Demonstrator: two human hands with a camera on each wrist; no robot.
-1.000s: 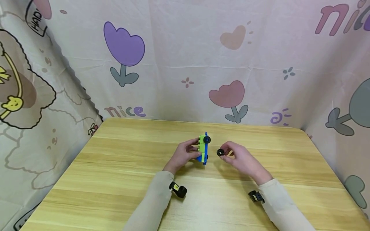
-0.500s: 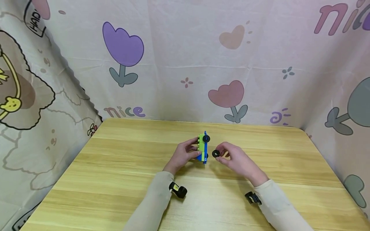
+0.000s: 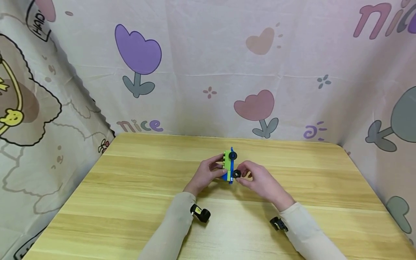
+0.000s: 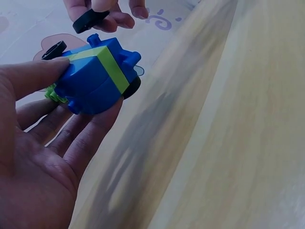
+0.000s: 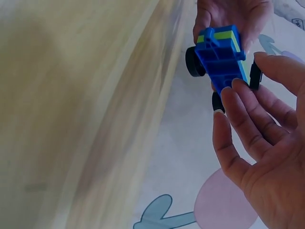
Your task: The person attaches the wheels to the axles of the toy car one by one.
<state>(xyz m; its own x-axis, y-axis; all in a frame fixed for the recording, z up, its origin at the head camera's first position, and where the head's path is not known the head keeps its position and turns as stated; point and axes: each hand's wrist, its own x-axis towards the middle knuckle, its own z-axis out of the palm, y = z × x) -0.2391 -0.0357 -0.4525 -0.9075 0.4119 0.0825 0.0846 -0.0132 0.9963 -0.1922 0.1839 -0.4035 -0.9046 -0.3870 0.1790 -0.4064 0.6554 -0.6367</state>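
My left hand (image 3: 205,177) grips a blue and lime-green toy brick car (image 3: 228,166) by its body, tipped on its side with its blue underside (image 5: 221,67) facing right. Black wheels show on it: one (image 4: 55,50) near the left thumb, another (image 4: 132,88) across the body, and a third (image 5: 218,101) past the right fingertips. My right hand (image 3: 261,182) pinches a loose black toy wheel (image 5: 255,76) between thumb and index finger. It overlaps the car's near end in the head view, while the left wrist view shows it just off the blue side peg (image 4: 93,39).
Both hands are over a wooden table (image 3: 130,202). A patterned cloth (image 3: 195,54) hangs behind it and along the sides. Black wrist cameras (image 3: 200,213) are strapped to both sleeves.
My right hand has moved left with the loose wheel, from a gap beside the car up to its near end. The left hand and the car have stayed nearly still.
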